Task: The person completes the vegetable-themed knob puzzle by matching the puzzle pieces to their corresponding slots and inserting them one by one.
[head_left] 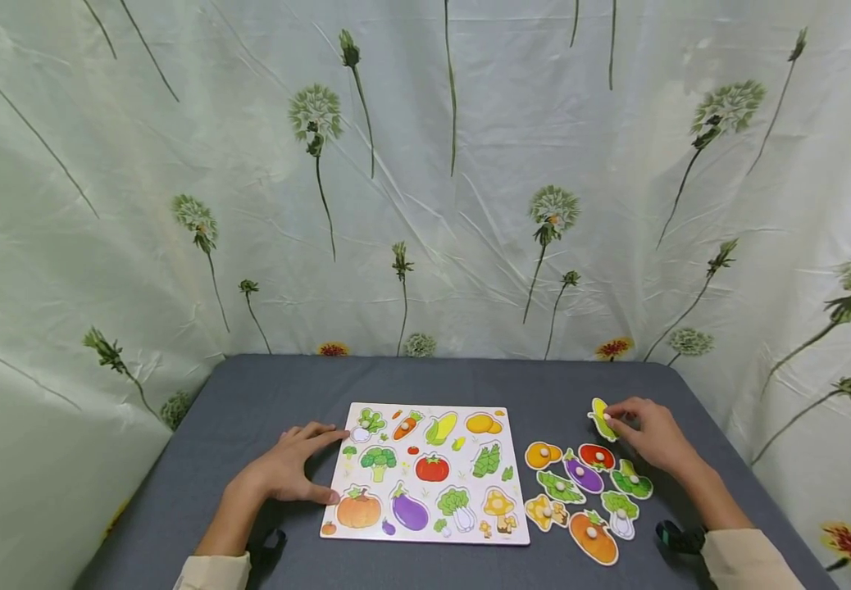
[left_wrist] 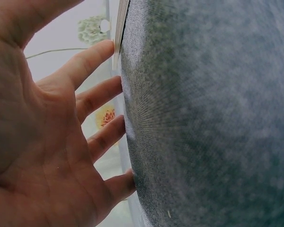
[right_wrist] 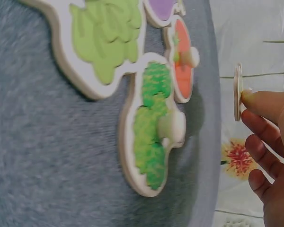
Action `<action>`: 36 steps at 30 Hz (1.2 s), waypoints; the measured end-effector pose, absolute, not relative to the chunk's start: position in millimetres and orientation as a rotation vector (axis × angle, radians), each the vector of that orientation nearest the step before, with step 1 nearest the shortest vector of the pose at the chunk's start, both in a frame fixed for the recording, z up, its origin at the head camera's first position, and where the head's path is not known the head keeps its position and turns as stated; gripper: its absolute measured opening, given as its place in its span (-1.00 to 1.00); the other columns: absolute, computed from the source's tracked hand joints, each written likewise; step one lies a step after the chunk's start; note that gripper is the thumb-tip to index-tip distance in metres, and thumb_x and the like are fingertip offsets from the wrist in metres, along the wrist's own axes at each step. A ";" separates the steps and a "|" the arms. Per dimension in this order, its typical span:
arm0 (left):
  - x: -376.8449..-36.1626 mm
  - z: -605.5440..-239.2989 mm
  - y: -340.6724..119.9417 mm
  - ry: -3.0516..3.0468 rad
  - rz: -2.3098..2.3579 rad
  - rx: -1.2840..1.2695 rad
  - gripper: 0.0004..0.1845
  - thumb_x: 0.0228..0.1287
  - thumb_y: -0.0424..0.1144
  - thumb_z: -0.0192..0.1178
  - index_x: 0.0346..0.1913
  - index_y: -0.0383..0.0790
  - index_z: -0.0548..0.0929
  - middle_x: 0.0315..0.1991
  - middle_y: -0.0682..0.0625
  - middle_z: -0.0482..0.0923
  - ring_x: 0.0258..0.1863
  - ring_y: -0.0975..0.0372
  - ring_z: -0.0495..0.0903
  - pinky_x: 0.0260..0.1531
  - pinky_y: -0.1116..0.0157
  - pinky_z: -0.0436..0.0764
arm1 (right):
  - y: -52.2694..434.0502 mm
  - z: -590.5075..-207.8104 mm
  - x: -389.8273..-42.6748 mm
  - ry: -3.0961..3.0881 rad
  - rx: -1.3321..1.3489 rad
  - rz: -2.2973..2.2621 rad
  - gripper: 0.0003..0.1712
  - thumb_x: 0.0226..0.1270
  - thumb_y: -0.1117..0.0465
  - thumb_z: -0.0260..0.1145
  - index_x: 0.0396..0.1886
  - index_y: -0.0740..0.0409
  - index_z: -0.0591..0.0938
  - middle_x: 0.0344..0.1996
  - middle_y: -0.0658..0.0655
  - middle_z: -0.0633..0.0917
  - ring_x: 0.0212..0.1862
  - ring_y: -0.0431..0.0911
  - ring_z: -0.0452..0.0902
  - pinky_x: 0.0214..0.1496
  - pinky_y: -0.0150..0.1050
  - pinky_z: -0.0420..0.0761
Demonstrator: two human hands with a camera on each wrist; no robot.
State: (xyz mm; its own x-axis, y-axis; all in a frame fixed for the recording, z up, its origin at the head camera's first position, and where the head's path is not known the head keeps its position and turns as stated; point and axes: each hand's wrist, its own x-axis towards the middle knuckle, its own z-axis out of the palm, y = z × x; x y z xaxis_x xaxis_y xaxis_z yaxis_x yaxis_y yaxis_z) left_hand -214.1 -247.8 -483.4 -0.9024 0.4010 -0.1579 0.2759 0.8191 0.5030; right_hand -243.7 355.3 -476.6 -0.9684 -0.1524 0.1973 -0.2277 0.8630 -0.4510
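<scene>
Table: grey cloth-covered table (head_left: 263, 393) is carrying everything.
Board: white wooden vegetable puzzle board (head_left: 425, 524) is lying centre, its printed slots seemingly all unfilled.
Loose pieces: eight knobbed vegetable pieces (head_left: 586, 492) are waiting right of it.
Left hand (head_left: 288, 467): resting flat, fingers straight, touching the board's left edge.
Right hand (head_left: 650, 434): pinching the yellow corn-shaped wooden piece (head_left: 602, 418), lifted at the far right.

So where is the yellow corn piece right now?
In the head view the corn piece is on the right side, pinched by the right hand, just behind the loose pieces beside the puzzle board.
</scene>
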 end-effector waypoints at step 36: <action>-214.0 -484.0 -246.7 2.738 0.672 0.484 0.12 -0.20 0.31 0.59 0.53 0.11 0.40 0.48 -0.13 0.31 0.40 -0.20 0.26 0.25 -0.46 0.25 | 311.6 -462.2 -255.1 -2.796 0.381 0.739 -0.84 0.37 0.14 0.46 -0.17 0.12 0.80 -0.24 0.05 0.73 -0.16 -0.04 0.55 -0.10 -0.06 0.58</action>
State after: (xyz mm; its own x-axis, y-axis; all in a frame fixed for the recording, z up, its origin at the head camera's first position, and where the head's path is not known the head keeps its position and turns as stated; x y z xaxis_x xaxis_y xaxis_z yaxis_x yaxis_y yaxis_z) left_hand -214.0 -246.7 -484.0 -0.9046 0.3828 -0.1875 0.2526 0.8357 0.4876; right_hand -255.1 311.6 -462.2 -0.9412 -0.1907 0.2788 -0.3036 0.8396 -0.4504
